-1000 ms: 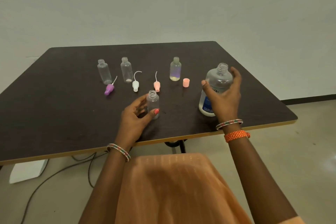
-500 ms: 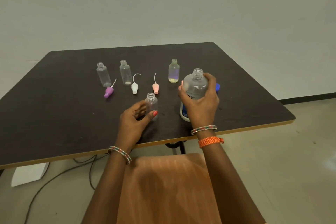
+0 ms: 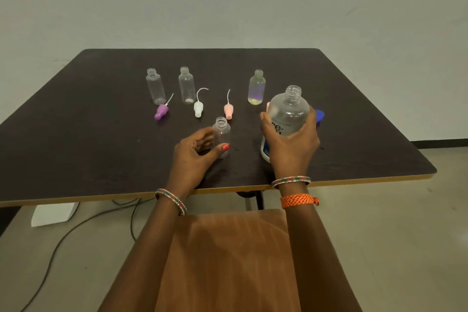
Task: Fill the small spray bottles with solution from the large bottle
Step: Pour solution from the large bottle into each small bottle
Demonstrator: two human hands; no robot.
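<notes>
left hand (image 3: 195, 152): bare arm, no sleeve, red-painted thumbnail | left wrist: beaded bangle (image 3: 171, 200), red, green and silver | right hand (image 3: 291, 145): bare arm | right wrist: matching bangle, below it an orange braided thread band (image 3: 298, 200) | lap: orange striped cloth (image 3: 233, 261)

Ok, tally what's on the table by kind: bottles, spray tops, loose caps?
Small bottles: 4
Large bottle: 1
Spray tops with tubes: 3
Loose caps: 2
Total: 10
</notes>
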